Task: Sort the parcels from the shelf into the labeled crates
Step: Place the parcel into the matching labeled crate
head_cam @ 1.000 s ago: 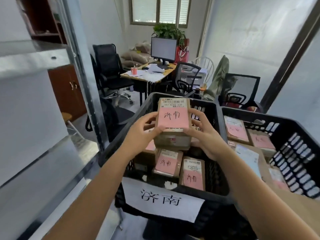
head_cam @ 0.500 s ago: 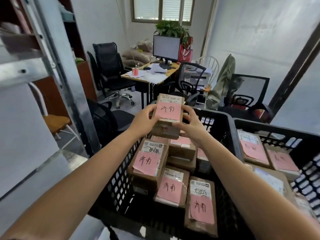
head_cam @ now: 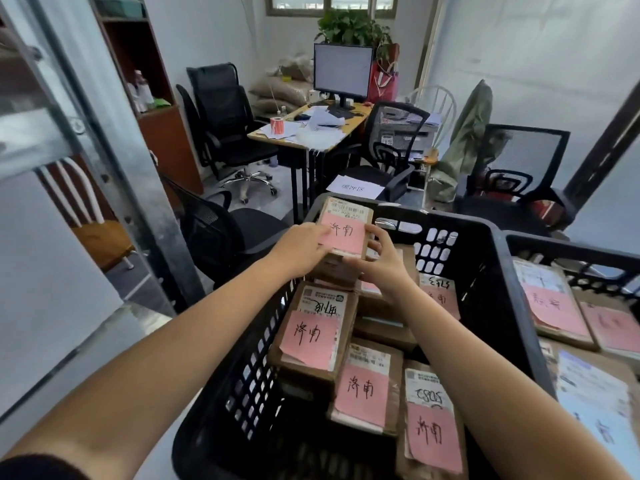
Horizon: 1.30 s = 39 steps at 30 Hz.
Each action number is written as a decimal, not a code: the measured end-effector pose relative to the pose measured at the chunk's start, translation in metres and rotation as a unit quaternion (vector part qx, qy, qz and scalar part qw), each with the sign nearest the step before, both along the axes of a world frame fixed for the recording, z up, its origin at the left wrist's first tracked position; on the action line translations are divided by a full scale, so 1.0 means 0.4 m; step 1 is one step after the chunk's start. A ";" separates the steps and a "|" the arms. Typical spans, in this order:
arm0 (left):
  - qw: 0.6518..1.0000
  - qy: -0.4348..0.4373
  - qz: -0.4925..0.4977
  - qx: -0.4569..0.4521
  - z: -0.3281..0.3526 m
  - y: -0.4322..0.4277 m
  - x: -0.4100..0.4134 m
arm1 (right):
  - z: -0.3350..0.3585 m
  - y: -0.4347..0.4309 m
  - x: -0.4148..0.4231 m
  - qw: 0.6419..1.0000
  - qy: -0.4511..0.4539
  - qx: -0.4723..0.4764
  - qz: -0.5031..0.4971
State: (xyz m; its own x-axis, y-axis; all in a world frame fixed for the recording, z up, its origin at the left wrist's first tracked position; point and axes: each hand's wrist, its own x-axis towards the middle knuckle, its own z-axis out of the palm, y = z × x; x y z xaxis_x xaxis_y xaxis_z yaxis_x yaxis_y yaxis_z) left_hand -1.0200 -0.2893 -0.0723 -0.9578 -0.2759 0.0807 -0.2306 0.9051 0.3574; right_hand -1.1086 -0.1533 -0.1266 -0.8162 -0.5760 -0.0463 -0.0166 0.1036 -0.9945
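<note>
The left hand [head_cam: 304, 249] grips the parcel's [head_cam: 346, 230] left edge and the right hand [head_cam: 381, 268] pinches its near right corner. The parcel is at the far end of the crate [head_cam: 460, 221], label up, probably just touching the stack [head_cam: 332, 271] beneath. It should be set flat, clear of the far wall, with both hands letting go together so it doesn't slide.

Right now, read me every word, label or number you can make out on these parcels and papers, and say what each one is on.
"济南": pink note on the held parcel.
"济南": pink notes on the left parcel, middle parcel and right parcel in the black crate.
"缓冲区", probably: white sheet beyond the crate.
Too blurred: printed shipping labels, handwritten codes, pink notes in the neighbouring crate.
</note>
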 end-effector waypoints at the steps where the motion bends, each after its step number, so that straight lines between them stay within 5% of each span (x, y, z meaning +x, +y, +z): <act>1: 1.000 -0.003 -0.003 -0.009 -0.004 -0.003 -0.004 | -0.005 -0.003 -0.002 1.000 0.003 0.004 -0.004; 12: 0.994 -0.078 -0.018 -0.073 -0.029 0.012 -0.047 | -0.063 -0.017 -0.009 0.993 0.084 0.085 -0.020; 22: 0.974 -0.211 -0.052 -0.062 -0.101 0.029 -0.061 | -0.093 -0.018 -0.018 0.939 0.242 0.244 -0.016; 29: 0.974 -0.216 -0.038 -0.050 -0.117 0.036 -0.052 | -0.096 -0.017 -0.022 0.900 0.292 0.323 0.003; 39: 0.986 -0.166 -0.025 -0.008 -0.067 0.072 0.026 | -0.027 0.047 0.024 0.907 0.276 0.316 0.028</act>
State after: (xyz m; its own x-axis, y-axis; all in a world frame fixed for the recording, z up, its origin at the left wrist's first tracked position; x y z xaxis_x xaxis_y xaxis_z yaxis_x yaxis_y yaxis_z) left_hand -1.0096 -0.2604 -0.0992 -0.9447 -0.2281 -0.2356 -0.2866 0.9234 0.2553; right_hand -1.0991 -0.1347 -0.1372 -0.7856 -0.6183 0.0241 -0.5165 0.6339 -0.5756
